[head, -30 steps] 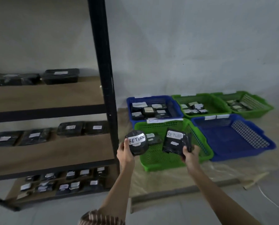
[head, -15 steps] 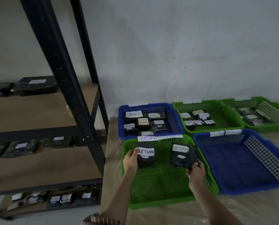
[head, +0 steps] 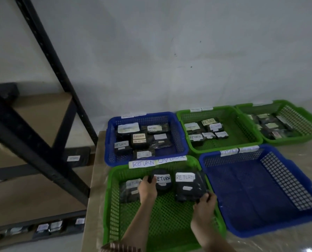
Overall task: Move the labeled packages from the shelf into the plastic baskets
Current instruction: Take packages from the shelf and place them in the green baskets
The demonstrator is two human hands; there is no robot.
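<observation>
Both hands have come down into the near green basket (head: 111,195): left hand (head: 147,188) grips the round package (head: 162,179), right hand (head: 205,204) pinches the flat package (head: 188,186), both nearly set down, not yet released.

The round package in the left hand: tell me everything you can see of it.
The round package is a dark, puck-like bundle, seemingly wrapped in black plastic, with a white label handwritten RETURN on top. It sits low inside the near green basket, near its far wall, between two flat RETURN packages. The left hand grips its left edge, fingers curled over the rim. Whether it rests on the basket floor is unclear.
</observation>
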